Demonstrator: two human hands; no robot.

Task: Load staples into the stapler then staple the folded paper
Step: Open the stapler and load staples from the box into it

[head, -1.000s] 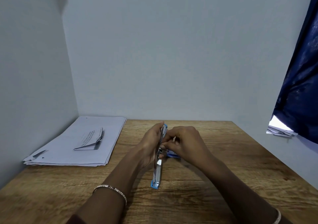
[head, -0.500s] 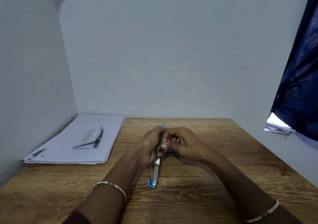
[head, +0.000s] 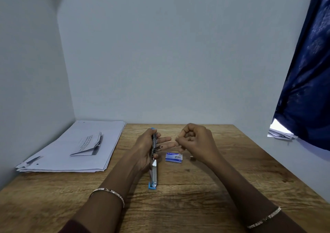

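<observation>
Stapler [head: 154,172] at lower centre, left hand [head: 145,148] clamped round its upper half. Right hand [head: 195,141] just right of it, apart, fingers curled; cannot tell if staples are pinched. Risk: strip enters skewed and jams, or drops by staple box [head: 173,157], since stapler sits on edge. Long axis bottom-to-top of frame, blue tip toward bottom edge, on counter [head: 223,188].

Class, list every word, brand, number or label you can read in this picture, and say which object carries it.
No text can be read with certainty.
Staple box: a white brand word on its blue band, too blurred to read.
Folded paper: several lines of dark print, too small to read.
Stapler: no lettering shows.
</observation>
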